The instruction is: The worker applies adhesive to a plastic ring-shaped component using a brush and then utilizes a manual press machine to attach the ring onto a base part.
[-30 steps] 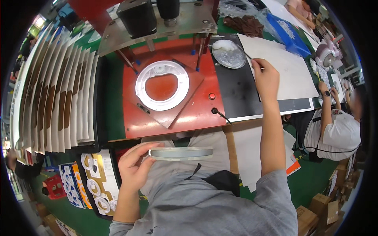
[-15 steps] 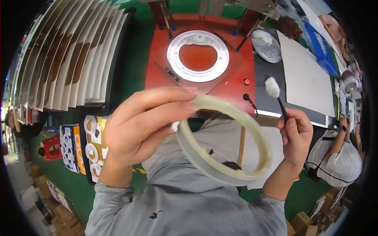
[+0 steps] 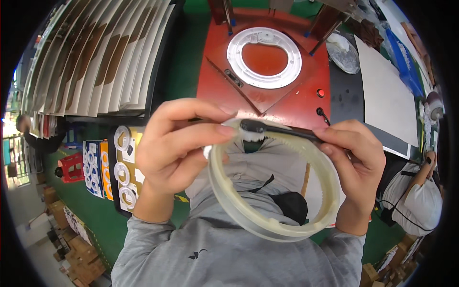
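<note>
My left hand grips a pale, translucent toothed ring at its upper left edge, fingers above and thumb below. The ring hangs tilted in front of my lap, its small teeth along the inner wall. In my right hand, pinched between thumb and fingers, is a thin black brush. Its head lies at the ring's upper inner edge, close to my left fingertips, with white paste beneath it. A white dab also shows by my left thumb. Whether the bristles touch the teeth is hard to make out.
Ahead stands a red machine base bearing a white ring-shaped part. Right of it are a dish of white paste and a grey board. A rack of upright panels fills the left. Another person's arm shows at far right.
My right hand has brought the brush left and turned it level, its pasted head now at the ring's upper inner edge. The view has shifted, so the bench appears further right.
</note>
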